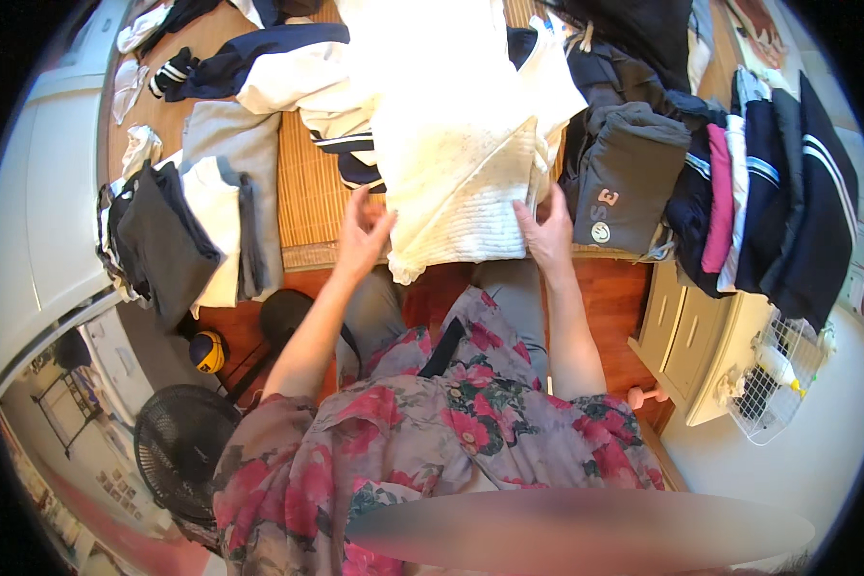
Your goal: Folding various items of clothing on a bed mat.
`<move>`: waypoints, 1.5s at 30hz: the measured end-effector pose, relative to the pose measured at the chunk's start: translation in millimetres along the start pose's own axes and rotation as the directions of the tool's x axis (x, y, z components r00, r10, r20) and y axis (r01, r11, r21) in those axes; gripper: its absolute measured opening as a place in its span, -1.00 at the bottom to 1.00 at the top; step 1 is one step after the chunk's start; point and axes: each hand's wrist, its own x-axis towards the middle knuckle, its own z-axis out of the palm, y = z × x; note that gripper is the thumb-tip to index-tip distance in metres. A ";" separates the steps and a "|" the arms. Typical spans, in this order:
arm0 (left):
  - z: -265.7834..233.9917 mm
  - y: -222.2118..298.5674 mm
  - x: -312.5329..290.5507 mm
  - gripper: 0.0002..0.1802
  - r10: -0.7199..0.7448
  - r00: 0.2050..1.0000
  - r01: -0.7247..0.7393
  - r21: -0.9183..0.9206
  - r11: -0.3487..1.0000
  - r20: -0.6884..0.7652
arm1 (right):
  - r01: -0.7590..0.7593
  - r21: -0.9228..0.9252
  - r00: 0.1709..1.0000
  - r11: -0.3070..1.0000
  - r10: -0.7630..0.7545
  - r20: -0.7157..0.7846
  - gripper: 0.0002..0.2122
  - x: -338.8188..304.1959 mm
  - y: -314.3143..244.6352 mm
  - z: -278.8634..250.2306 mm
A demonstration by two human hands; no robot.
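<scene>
A: How would you expect that cream knitted garment (461, 182) to handle?

B: Soft and limp, I'd judge, and light for its bulk. The ribbed knit looks thick, so it should grip itself and not slide. Nothing fragile about it. It lies on the woven mat (307, 192), its near edge hanging just over the mat's front border, right ahead of the person's knees.

A: Where would you take hold?

B: At the two near corners, or along the side edges, where the fabric is already doubled.

A: And the hands?

B: The right hand (547, 230) lies against the garment's right edge, fingers fairly straight, touching but not clearly pinching. The left hand (363, 235) is half open, fingers curled loosely, just beside the left edge; I can't tell whether it has any cloth.

A: Which way does it run?

B: Its long axis points away from the person, the ribbed end nearest.

A: Around it?

B: A folded dark grey garment (629, 178) to the right, a grey and white folded stack (192, 230) to the left, a navy and white jacket (269, 62) beyond.
</scene>
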 end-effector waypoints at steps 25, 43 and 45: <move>-44.6 67.0 -116.3 -0.11 0.172 0.905 -0.129 -0.134 0.983 0.389 | -0.327 0.772 0.941 0.545 0.263 0.213 -0.27 -100.6 -35.2 1.0; -16.1 116.9 123.0 -0.46 -0.047 0.972 0.169 -0.549 0.819 0.229 | 0.090 0.240 0.991 0.967 -0.112 0.079 -0.41 77.4 -127.2 -5.4; -5.6 91.5 136.5 -0.37 -0.046 0.947 0.263 -0.688 0.677 0.317 | 0.263 -0.278 0.965 0.924 -0.250 0.081 -0.31 106.8 -108.7 3.3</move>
